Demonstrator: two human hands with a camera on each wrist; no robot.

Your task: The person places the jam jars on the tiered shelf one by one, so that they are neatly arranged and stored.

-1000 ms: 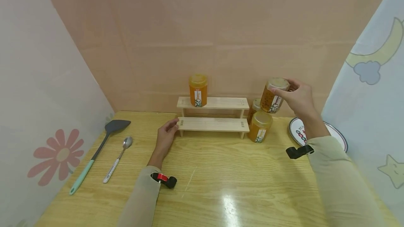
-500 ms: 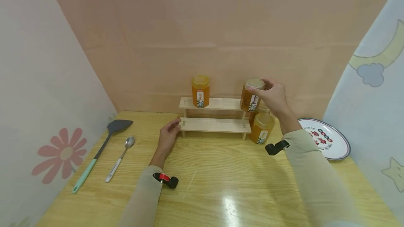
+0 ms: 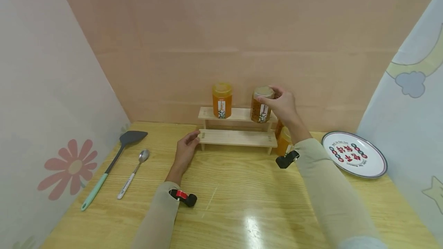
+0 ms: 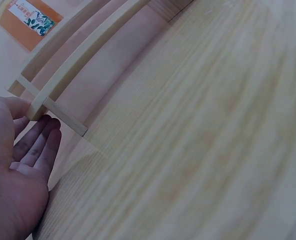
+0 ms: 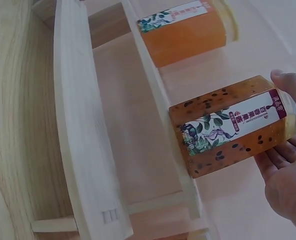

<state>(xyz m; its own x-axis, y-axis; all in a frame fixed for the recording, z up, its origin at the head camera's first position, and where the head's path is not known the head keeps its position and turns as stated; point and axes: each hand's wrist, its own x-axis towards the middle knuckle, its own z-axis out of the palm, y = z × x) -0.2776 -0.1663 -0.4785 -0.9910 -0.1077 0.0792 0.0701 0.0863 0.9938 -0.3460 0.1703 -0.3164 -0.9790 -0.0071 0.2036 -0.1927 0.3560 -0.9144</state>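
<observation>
My right hand (image 3: 283, 107) grips a jar (image 3: 260, 107) of dark-speckled orange preserve around its pale lid. The jar is upright, its base right at the right part of the upper tier of a two-tier wooden shelf (image 3: 238, 137). In the right wrist view black seeds show through the jar (image 5: 233, 125) beside its white label. My left hand (image 3: 185, 151) holds the left end of the lower tier; the left wrist view shows its fingers (image 4: 40, 145) beneath the board. A plain orange jar (image 3: 222, 105) with a yellow lid stands on the upper tier's left.
Right of the shelf, a yellow-lidded jar (image 3: 284, 141) stands on the table, with another jar (image 3: 278, 126) behind it, both partly hidden by my right arm. An oval plate (image 3: 375, 164) lies farther right. A spatula (image 3: 109, 168) and a spoon (image 3: 133, 174) lie at left.
My right hand has carried the speckled jar leftward, from above the table jars to the upper tier's right part. My left hand has stayed at the shelf's end.
</observation>
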